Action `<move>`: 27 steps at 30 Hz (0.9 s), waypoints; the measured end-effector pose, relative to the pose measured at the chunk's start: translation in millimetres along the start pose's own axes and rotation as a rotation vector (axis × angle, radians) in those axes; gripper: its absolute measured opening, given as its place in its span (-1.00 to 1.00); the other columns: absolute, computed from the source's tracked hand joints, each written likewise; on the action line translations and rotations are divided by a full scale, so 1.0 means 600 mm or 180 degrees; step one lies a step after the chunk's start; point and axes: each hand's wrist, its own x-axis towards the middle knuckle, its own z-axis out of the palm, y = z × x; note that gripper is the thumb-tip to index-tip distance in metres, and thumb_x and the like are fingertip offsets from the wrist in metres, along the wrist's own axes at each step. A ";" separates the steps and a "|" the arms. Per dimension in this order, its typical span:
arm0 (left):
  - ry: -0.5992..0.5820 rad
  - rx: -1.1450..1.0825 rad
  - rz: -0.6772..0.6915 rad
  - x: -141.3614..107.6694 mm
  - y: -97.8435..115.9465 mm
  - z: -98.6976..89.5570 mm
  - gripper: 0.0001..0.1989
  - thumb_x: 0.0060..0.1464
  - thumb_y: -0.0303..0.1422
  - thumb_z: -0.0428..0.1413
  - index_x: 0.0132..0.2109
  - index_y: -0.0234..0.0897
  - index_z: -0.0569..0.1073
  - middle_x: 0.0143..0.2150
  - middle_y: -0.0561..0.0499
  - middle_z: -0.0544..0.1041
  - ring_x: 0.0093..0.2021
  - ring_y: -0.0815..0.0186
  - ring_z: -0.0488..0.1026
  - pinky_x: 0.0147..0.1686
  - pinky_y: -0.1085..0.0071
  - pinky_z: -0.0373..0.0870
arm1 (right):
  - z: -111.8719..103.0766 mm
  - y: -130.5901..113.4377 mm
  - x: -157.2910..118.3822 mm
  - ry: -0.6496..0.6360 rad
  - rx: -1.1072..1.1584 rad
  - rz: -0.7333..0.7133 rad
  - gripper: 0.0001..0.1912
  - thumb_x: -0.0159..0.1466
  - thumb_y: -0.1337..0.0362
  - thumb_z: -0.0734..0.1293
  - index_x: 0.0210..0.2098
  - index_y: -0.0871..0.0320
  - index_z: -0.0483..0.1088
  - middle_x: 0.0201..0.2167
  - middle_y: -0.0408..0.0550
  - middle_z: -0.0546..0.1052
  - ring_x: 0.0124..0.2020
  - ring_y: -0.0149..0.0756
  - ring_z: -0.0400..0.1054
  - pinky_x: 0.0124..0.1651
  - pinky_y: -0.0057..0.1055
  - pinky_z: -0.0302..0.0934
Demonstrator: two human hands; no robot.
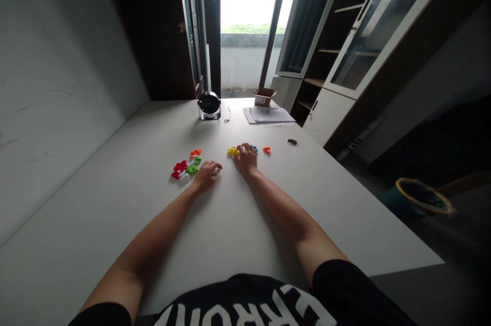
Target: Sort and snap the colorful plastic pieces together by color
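My left hand [207, 174] rests palm down on the white table, its fingers stretched out loosely to the right and nothing visible in them. Just left of it lies a loose pile of small plastic pieces: red ones [180, 166], a green one [192, 169], an orange one [196, 153] and a white one [184, 178]. My right hand [246, 158] is farther forward, with bent fingers closed down at yellow plastic pieces [232, 151]; its fingertips are partly hidden. A blue piece [255, 148] peeks out on its right side. Farther right sits a separate orange piece [267, 150].
At the back of the table [215, 244] stand a round black device on a silver stand [209, 106], papers [268, 114] and a small open cardboard box [264, 96]. A cable hole [292, 142] is at the right. A wall borders the left; a bin [422, 198] stands beyond the right edge.
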 end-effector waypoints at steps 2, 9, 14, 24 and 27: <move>0.0009 0.0024 0.0022 0.001 0.000 0.001 -0.58 -0.02 -0.66 0.01 -0.10 -0.16 0.54 -0.05 -0.03 0.56 0.03 0.14 0.41 0.10 0.21 0.37 | 0.002 0.000 0.001 0.0009 0.0002 0.0029 -0.72 0.31 0.30 0.34 0.02 0.12 0.43 0.08 0.13 0.40 0.08 0.00 0.19 0.10 -0.17 0.06; -0.0009 0.0074 0.0038 0.002 -0.003 0.002 -0.53 -0.07 -0.69 -0.01 -0.10 -0.15 0.54 -0.05 -0.02 0.56 0.02 0.16 0.40 0.09 0.22 0.37 | 0.002 0.002 0.001 0.0013 0.0052 -0.0015 -0.74 0.33 0.32 0.32 0.01 0.12 0.44 0.04 0.10 0.42 0.06 -0.03 0.21 0.08 -0.20 0.06; -0.0057 0.0029 -0.0023 0.002 0.000 -0.002 -0.44 -0.16 -0.74 -0.05 -0.10 -0.15 0.55 -0.03 -0.01 0.55 0.07 0.17 0.39 0.15 0.22 0.36 | -0.002 0.000 -0.001 0.0027 0.0121 -0.0004 -0.78 0.35 0.33 0.30 -0.02 0.12 0.45 0.02 0.09 0.43 0.04 -0.06 0.21 0.07 -0.21 0.07; -0.0067 -0.0305 0.0040 0.001 0.006 -0.009 -0.38 -0.24 -0.75 -0.09 -0.09 -0.14 0.53 0.03 0.00 0.53 0.15 0.18 0.39 0.21 0.17 0.34 | -0.017 -0.003 -0.004 -0.0038 0.0342 -0.0070 -0.79 0.40 0.31 0.23 -0.12 0.13 0.51 0.01 0.10 0.43 0.04 -0.06 0.20 0.03 -0.19 0.09; 0.0037 -0.0354 0.0022 0.001 0.006 -0.009 -0.44 -0.18 -0.71 -0.06 -0.09 -0.15 0.53 0.00 -0.02 0.53 0.11 0.17 0.41 0.18 0.16 0.36 | -0.017 -0.004 -0.005 -0.0029 0.0376 -0.0096 -0.77 0.41 0.29 0.23 -0.14 0.13 0.53 0.02 0.08 0.43 0.04 -0.07 0.20 0.03 -0.20 0.09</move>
